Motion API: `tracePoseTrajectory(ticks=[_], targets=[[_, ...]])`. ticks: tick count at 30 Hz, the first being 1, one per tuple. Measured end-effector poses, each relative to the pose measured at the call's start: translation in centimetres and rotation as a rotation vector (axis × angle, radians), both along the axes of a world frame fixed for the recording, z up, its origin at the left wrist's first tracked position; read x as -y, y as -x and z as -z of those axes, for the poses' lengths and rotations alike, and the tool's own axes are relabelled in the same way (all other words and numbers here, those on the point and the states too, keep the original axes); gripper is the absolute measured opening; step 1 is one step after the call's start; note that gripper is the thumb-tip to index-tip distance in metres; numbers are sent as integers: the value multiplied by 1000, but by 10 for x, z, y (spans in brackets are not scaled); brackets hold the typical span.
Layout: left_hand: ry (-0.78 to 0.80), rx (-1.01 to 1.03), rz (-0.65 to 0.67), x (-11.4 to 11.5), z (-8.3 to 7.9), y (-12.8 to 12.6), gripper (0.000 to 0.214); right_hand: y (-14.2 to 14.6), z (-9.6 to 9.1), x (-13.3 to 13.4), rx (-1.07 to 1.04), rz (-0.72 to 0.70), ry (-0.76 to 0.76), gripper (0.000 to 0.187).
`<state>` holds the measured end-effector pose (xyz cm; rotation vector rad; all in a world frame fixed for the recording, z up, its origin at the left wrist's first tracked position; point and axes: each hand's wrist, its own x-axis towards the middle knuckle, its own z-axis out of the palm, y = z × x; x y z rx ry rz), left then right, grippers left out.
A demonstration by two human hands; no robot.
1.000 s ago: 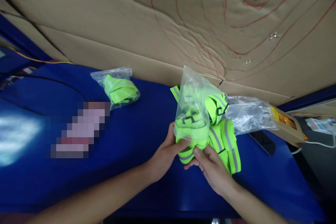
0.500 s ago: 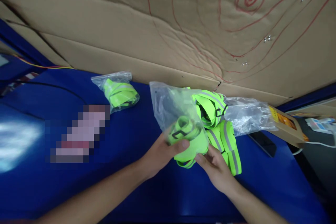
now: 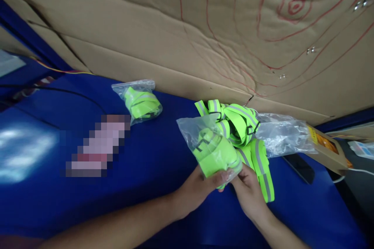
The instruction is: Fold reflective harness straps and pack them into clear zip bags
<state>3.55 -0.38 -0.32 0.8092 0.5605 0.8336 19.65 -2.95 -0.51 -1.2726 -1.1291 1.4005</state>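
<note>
A clear plastic bag [image 3: 188, 130] holds a rolled neon-green reflective strap [image 3: 214, 153] with a black buckle. My left hand [image 3: 201, 184] grips the bag's lower end, thumb lying across its front. From the right, my right hand [image 3: 248, 188] is closed on the bag's lower right corner, some of its fingers hidden behind it. Just behind the bag lies a heap of loose green straps [image 3: 241, 118] with grey reflective stripes and black buckles. One folded strap [image 3: 264, 175] hangs down towards me, beside my right hand.
Another bagged green strap [image 3: 143, 103] lies farther left on the blue table [image 3: 146, 155]. At right are crumpled clear bags [image 3: 280, 134], a dark phone [image 3: 299, 168] and a cardboard box [image 3: 329, 149]. A cardboard wall [image 3: 131, 27] rises behind. Black cables [image 3: 67, 95] cross the left side.
The strap has sunk deeper into the bag, and both hands have moved down to the bag's lower end. The view has shifted slightly, so everything appears farther right.
</note>
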Motion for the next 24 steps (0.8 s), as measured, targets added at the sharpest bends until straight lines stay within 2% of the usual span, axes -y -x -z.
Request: tracePoseTrajectory(ticks=[4,8,11,14,19,22,24], targets=[[67,80,42,-5,-2,7,49,-2,1,-1,-13,-8,26,29],[162,222,-21,-15,-4,17,58,-1,4,-2,14,-15,65,38],[197,142,-97,-17,-2,18,52,3,6,-2,-3,-14,106,40],[166,37,-153,-10,1,9,55,9,7,2,-78,64,152,42],[48,99,-108,6,9,-10,59,16,-3,5,-231,234,201,36],[54,87,-82,6,11,-12,58,15,-10,2,-328,207,299,33],[91,48,-89,3,9,-9,60,11,-13,-2,-389,118,326,32]])
